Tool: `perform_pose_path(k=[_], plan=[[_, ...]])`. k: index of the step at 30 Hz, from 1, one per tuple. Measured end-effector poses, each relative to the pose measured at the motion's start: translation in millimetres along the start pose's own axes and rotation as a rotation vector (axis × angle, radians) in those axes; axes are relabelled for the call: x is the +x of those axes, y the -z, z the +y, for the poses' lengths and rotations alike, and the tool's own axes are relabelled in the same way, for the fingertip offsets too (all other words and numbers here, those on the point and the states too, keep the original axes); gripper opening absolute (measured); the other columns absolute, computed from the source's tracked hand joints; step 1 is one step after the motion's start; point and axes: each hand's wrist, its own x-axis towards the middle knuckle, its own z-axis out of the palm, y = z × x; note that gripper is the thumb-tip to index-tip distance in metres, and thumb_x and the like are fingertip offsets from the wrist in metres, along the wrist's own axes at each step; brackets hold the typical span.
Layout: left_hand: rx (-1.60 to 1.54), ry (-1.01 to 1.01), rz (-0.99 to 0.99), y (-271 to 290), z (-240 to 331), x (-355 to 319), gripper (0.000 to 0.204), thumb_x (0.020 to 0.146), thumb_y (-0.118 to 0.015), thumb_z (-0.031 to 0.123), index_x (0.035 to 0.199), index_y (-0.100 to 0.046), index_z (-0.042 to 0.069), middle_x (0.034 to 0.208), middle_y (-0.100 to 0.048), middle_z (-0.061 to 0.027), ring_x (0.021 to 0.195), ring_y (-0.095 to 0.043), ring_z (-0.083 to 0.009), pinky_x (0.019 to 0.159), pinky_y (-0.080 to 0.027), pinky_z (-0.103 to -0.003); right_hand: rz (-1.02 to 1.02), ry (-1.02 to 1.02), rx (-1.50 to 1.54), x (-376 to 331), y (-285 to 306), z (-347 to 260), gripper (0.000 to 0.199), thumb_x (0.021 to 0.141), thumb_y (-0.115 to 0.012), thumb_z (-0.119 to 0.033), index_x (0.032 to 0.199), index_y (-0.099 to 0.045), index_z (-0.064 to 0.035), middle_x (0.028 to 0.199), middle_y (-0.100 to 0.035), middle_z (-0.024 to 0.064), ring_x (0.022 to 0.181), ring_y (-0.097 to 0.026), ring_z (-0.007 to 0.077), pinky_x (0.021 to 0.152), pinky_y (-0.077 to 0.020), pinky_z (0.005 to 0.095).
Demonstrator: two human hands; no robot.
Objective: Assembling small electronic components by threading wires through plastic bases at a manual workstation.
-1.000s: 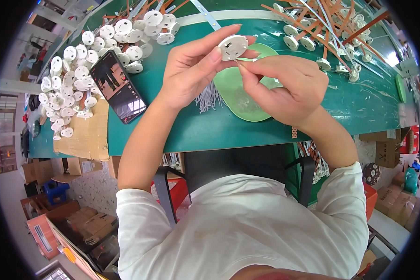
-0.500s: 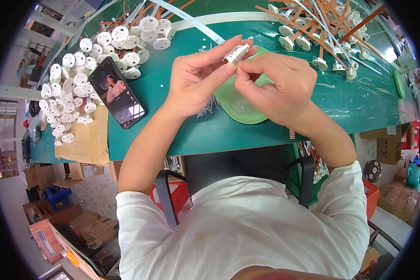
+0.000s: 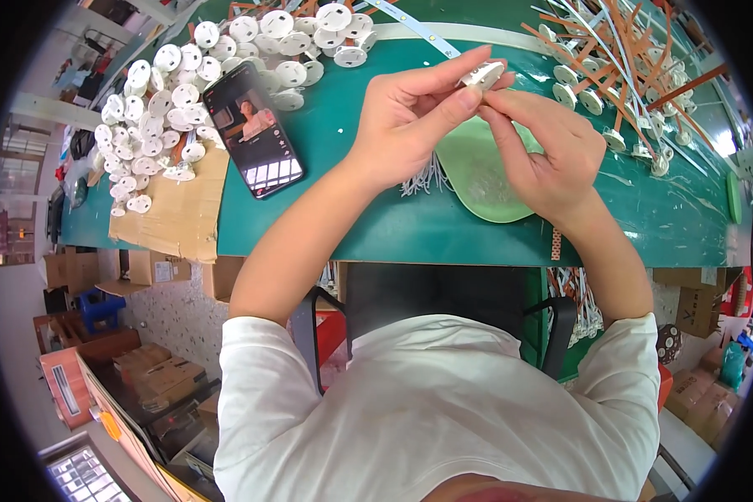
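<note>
Over the far part of the green table, my left hand (image 3: 397, 134) holds a small white round plastic fitting (image 3: 483, 75) between thumb and fingers, tilted on edge. A pale strip with small LEDs (image 3: 414, 27) runs from the upper edge down to the fitting; whether it is joined there is hidden by my fingers. Close against the fitting, my right hand (image 3: 552, 151) is closed in a pinch at its lower side. What sits in that pinch is too small to make out. Below both hands lies a light green tray (image 3: 477, 192), beside a bunch of short white wires (image 3: 427, 177).
A phone (image 3: 255, 134) showing a video leans by a heap of white round fittings (image 3: 155, 125) on the left, over a cardboard sheet (image 3: 176, 205). More fittings with brown and white strips (image 3: 611, 67) pile up at the far right. A black chair (image 3: 556, 330) stands at the table's front.
The whole view has shifted, so table, phone and hands appear farther right and slightly higher. Both hands keep their hold at the white fitting with little change.
</note>
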Motion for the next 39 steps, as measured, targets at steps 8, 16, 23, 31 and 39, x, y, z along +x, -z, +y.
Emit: perform_pose_path(k=[8,16,23,31,39], plan=[[0.059,-0.025,0.041,-4,3,-2,0.042,0.097,-0.056,-0.005,0.139,-0.053,-0.002,0.135,-0.060,-0.0219,0.127,-0.058,-0.0363,0.110,-0.045,-0.046,-0.018,0.027,0.007,3,6,2,0.018,0.075,-0.078,0.006,0.092,-0.071,0.0030,0.086,-0.075,0.0125,0.074,-0.074,0.0227,0.067,-0.0585,0.0278],[0.188,-0.086,0.112,-6,-1,-5,0.043,0.089,-0.062,-0.013,0.131,-0.062,-0.001,0.128,-0.065,-0.0192,0.120,-0.063,-0.0297,0.102,-0.052,-0.037,0.025,0.056,-0.023,5,4,1,0.017,0.072,-0.076,0.005,0.087,-0.072,-0.0019,0.081,-0.073,0.0103,0.066,-0.072,0.0223,0.058,-0.0558,0.0272],[0.341,0.032,0.150,-6,12,-4,0.039,0.089,-0.066,-0.008,0.127,-0.065,-0.001,0.111,-0.073,-0.0099,0.105,-0.068,-0.0190,0.091,-0.054,-0.030,0.004,0.021,0.000,2,-2,0,0.018,0.077,-0.075,0.007,0.094,-0.072,0.0039,0.085,-0.074,0.0129,0.071,-0.073,0.0222,0.065,-0.0574,0.0273],[1.315,0.156,0.232,98,143,74,0.031,0.102,-0.055,0.022,0.125,-0.064,0.004,0.084,-0.066,-0.0069,0.073,-0.060,-0.0097,0.068,-0.049,-0.026,-0.079,-0.334,0.117,-2,2,16,0.030,0.084,-0.077,-0.006,0.113,-0.069,-0.0024,0.090,-0.074,0.0089,0.075,-0.072,0.0153,0.062,-0.0555,0.0253],[1.969,0.228,-0.205,208,173,76,0.031,0.101,-0.055,0.029,0.114,-0.066,0.003,0.090,-0.069,-0.0177,0.081,-0.067,-0.0319,0.075,-0.050,-0.043,-0.133,-0.202,0.042,-3,-1,29,0.026,0.086,-0.076,-0.013,0.110,-0.071,-0.0037,0.086,-0.073,0.0090,0.069,-0.069,0.0154,0.052,-0.0483,0.0261]])
